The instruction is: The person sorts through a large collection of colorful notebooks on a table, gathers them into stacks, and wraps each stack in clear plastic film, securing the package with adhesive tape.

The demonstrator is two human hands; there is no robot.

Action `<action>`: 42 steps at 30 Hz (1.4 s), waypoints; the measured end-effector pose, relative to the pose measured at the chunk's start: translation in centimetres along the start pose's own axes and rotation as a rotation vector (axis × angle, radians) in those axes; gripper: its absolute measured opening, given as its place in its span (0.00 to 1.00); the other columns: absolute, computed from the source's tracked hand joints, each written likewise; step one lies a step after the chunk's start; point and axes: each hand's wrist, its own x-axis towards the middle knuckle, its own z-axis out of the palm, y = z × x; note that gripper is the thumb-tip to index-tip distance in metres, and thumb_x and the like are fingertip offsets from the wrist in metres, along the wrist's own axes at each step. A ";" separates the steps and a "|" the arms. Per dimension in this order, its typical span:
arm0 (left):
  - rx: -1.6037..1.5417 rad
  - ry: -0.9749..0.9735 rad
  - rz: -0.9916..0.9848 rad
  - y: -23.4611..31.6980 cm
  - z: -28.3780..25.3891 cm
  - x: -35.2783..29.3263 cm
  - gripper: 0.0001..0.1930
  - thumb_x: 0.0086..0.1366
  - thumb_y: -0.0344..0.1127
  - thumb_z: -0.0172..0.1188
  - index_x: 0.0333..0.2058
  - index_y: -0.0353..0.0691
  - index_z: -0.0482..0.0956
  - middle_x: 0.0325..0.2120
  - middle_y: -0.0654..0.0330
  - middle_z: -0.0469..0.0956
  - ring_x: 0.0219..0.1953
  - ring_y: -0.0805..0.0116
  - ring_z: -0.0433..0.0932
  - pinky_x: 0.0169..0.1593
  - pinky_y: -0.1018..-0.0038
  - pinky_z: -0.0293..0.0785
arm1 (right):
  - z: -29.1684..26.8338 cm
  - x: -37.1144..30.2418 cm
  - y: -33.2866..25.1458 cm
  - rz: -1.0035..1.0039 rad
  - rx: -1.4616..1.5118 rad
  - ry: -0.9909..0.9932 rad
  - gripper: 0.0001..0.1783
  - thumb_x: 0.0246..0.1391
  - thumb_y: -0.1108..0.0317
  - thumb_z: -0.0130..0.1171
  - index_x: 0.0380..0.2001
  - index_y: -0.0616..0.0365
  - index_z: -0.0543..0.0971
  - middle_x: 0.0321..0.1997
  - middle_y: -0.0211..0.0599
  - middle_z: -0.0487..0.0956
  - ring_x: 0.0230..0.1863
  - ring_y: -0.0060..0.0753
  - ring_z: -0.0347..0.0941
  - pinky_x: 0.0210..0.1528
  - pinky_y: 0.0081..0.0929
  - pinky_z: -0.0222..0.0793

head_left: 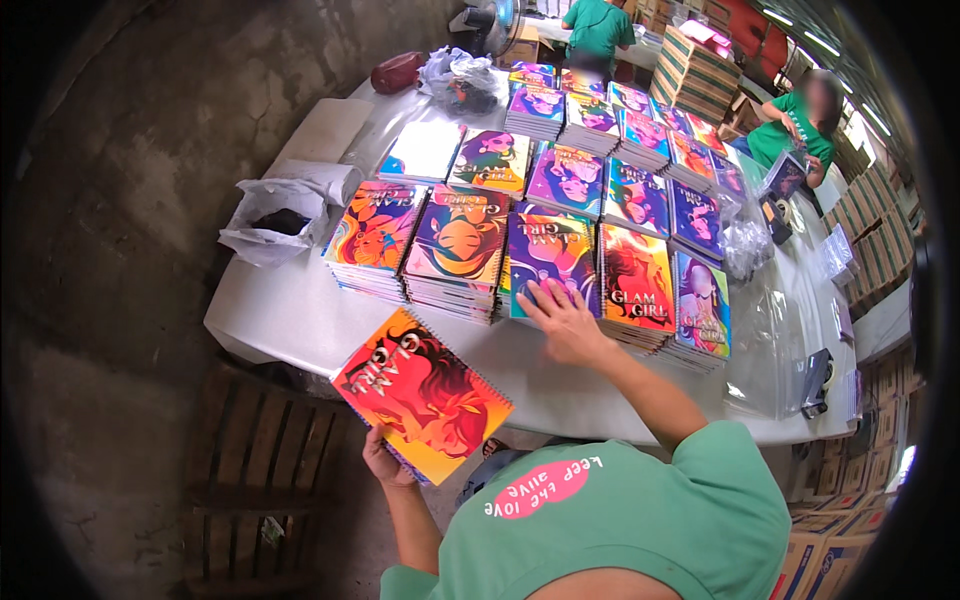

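Note:
My left hand (pixel 385 460) is closed on the lower edge of a red and orange spiral notebook (pixel 422 393). It is held tilted in front of the table's near edge. A second coil shows along its lower left side, so more than one notebook may be in the hand. My right hand (pixel 566 325) rests with spread fingers on a purple spiral notebook (pixel 545 245), the top one of a front-row stack. To its right stands a stack topped by a red and yellow notebook (pixel 640 270); to its left, one with an orange cover (pixel 455 240).
Several more notebook stacks (pixel 565 180) fill the table (pixel 270 310). Plastic bags (pixel 275 220) lie at the left, and a tape dispenser (pixel 815 383) sits at the right edge. Co-workers in green shirts (pixel 600 30) are at the back and right. A wooden pallet (pixel 265 440) is below left.

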 end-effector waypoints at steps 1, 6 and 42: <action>-0.027 -0.004 -0.019 -0.4 -0.6 -0.1 0.23 0.59 0.37 0.49 0.52 0.32 0.67 0.50 0.49 0.72 0.50 0.50 0.73 0.55 0.55 0.66 | 1.4 -1.0 0.5 0.005 0.074 -0.035 0.20 0.52 0.65 0.54 0.49 0.57 0.73 0.48 0.41 0.77 0.48 0.45 0.73 0.50 0.36 0.70; -0.037 0.035 -0.136 -1.7 0.8 0.3 0.22 0.60 0.38 0.50 0.51 0.32 0.68 0.49 0.48 0.73 0.50 0.50 0.73 0.55 0.55 0.68 | -11.1 2.8 0.5 0.405 1.057 0.548 0.11 0.52 0.83 0.52 0.40 0.65 0.76 0.33 0.40 0.79 0.39 0.26 0.76 0.43 0.21 0.71; -0.050 0.256 0.183 2.6 -5.2 1.8 0.31 0.35 0.24 0.50 0.46 0.26 0.68 0.38 0.45 0.76 0.39 0.48 0.77 0.49 0.56 0.74 | 12.9 25.0 -13.7 -0.086 0.008 0.200 0.28 0.46 0.55 0.63 0.47 0.60 0.74 0.50 0.46 0.73 0.46 0.43 0.73 0.45 0.36 0.69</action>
